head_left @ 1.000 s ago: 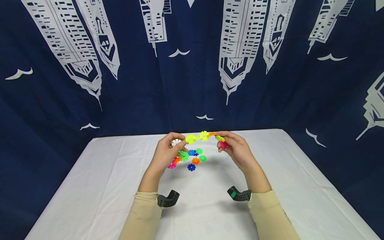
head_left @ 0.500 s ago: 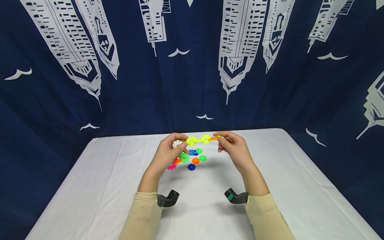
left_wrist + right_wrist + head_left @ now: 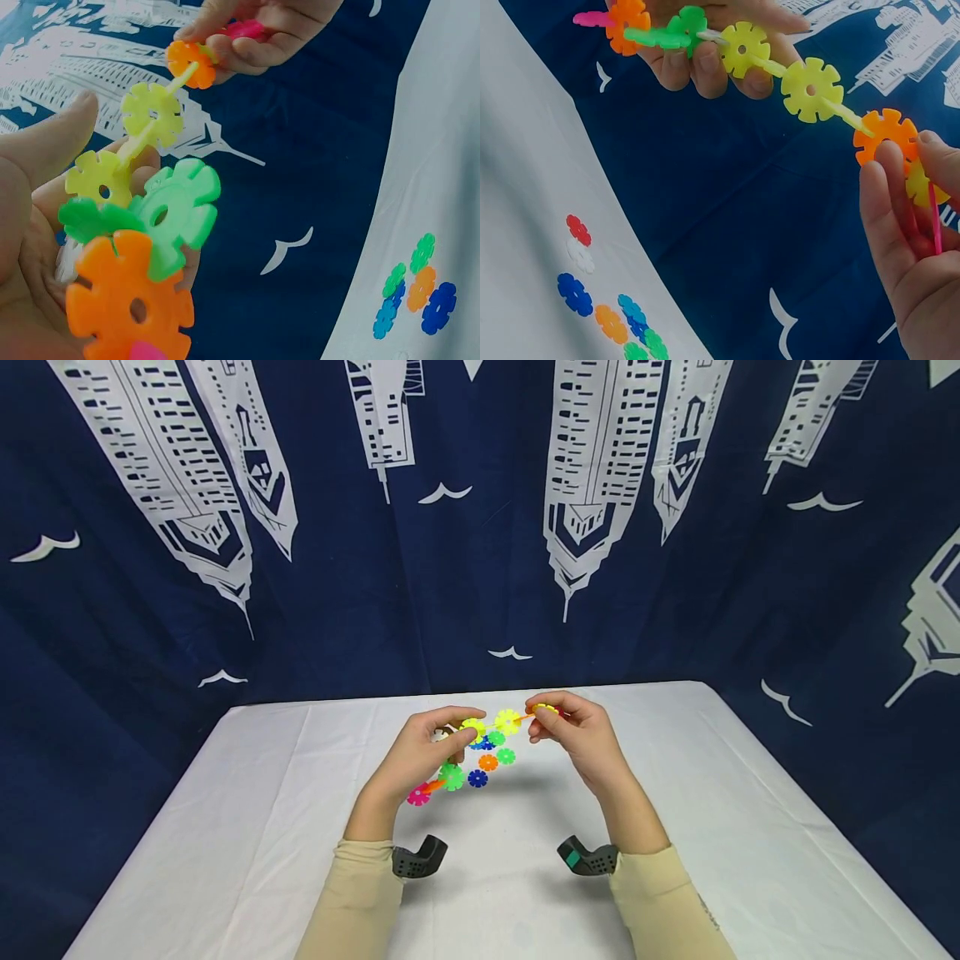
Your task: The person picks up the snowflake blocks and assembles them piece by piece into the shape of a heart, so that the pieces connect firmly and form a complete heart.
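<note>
A chain of interlocking plastic flower discs (image 3: 507, 722) stretches between the two hands, above the table. My right hand (image 3: 577, 731) pinches its yellow and pink end between thumb and fingers; an orange disc (image 3: 889, 133) adjoins that grip in the right wrist view. At the other end, the chain lies against the fingers of my left hand (image 3: 420, 752), whose thumb (image 3: 71, 124) stands away from the discs in the left wrist view. Beyond those fingers hang green discs (image 3: 184, 206), an orange disc (image 3: 112, 292) and a pink disc (image 3: 417, 795). The left fingers partly hide a white disc (image 3: 67, 262).
Several loose flower discs lie on the white tablecloth (image 3: 525, 860) below the hands, among them an orange disc (image 3: 488, 762), a dark blue disc (image 3: 477, 778) and a green disc (image 3: 506, 757). A navy curtain (image 3: 450, 593) with white building prints hangs behind the table.
The left hand and its end of the chain have come down, the green, orange and pink discs swinging lower left. Left thumb and forefinger have parted. The right hand has shifted slightly left.
</note>
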`<state>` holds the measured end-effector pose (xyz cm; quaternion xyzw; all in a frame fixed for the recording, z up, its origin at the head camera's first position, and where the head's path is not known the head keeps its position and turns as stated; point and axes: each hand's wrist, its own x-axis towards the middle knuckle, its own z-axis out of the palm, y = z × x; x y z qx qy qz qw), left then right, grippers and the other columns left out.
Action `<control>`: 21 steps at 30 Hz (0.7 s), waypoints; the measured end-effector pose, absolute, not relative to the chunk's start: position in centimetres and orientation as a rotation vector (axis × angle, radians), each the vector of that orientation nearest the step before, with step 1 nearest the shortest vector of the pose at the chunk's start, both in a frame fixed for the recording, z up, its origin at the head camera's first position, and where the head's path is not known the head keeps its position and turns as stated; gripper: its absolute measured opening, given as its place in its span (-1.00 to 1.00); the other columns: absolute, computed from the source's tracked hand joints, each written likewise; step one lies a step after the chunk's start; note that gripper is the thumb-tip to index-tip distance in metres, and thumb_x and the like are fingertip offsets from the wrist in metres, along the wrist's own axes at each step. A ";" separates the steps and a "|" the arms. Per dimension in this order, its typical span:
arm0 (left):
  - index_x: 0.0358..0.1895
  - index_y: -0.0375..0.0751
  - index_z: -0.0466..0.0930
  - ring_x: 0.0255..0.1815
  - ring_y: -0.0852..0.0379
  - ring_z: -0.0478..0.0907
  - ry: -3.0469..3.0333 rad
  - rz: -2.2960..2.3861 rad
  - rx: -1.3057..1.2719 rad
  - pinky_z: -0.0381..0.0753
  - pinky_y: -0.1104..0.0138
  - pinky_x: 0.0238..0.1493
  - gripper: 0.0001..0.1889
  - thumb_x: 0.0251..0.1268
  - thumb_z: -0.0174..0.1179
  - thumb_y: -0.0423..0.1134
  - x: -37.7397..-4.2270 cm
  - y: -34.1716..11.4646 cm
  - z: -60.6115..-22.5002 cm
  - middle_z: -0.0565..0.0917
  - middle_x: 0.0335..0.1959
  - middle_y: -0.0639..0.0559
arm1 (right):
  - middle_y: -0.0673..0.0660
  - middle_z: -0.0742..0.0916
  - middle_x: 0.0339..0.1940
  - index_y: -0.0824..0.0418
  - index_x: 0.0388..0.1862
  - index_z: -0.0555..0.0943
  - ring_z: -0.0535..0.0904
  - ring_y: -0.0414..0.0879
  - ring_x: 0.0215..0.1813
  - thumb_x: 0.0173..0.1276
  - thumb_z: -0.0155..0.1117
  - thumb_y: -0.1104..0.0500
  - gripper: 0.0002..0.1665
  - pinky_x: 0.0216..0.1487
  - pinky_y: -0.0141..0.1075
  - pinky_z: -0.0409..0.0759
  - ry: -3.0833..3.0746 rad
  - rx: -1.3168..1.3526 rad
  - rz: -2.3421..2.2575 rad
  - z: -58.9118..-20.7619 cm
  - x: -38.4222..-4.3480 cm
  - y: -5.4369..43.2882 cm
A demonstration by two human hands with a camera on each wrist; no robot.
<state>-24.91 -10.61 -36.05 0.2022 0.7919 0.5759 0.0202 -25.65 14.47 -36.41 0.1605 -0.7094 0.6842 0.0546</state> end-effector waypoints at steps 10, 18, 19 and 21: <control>0.00 -0.12 0.47 -0.47 -0.01 0.60 2.385 1.686 0.675 0.51 0.37 -0.49 -0.72 0.31 0.32 -0.29 -24.7 -9.5 -36.0 0.72 -0.10 -0.11 | 0.04 0.74 -0.17 0.43 -0.02 0.62 0.74 -0.09 -0.19 0.43 0.27 0.29 -0.76 0.02 -0.26 0.74 -2.085 0.723 2.050 -36.4 -25.3 14.2; 0.25 0.20 0.51 -0.51 0.08 0.56 2.468 1.619 0.763 0.62 0.29 -0.41 -0.59 0.36 0.29 -0.12 -24.2 -8.2 -36.1 0.57 -0.12 -0.04 | 0.07 0.71 -0.12 0.46 -0.07 0.62 0.69 -0.09 -0.08 0.38 0.27 0.38 -0.81 0.05 -0.22 0.73 -2.023 0.929 2.078 -36.5 -25.0 13.7; 0.24 0.22 0.52 -0.49 0.08 0.55 2.489 1.618 0.771 0.63 0.29 -0.39 -0.60 0.37 0.28 -0.11 -24.2 -8.0 -36.1 0.57 -0.12 -0.03 | 0.07 0.71 -0.10 0.45 -0.07 0.63 0.67 -0.09 -0.04 0.37 0.27 0.38 -0.81 0.06 -0.24 0.72 -2.021 0.945 2.072 -36.5 -25.0 13.6; 0.22 0.24 0.55 -0.41 0.08 0.56 2.540 1.615 0.780 0.65 0.29 -0.35 -0.62 0.37 0.28 -0.08 -24.0 -7.8 -36.2 0.59 -0.09 0.03 | 0.07 0.70 -0.05 0.44 -0.06 0.65 0.65 -0.09 0.03 0.39 0.26 0.37 -0.81 0.09 -0.26 0.71 -2.015 0.964 2.056 -36.4 -24.9 13.6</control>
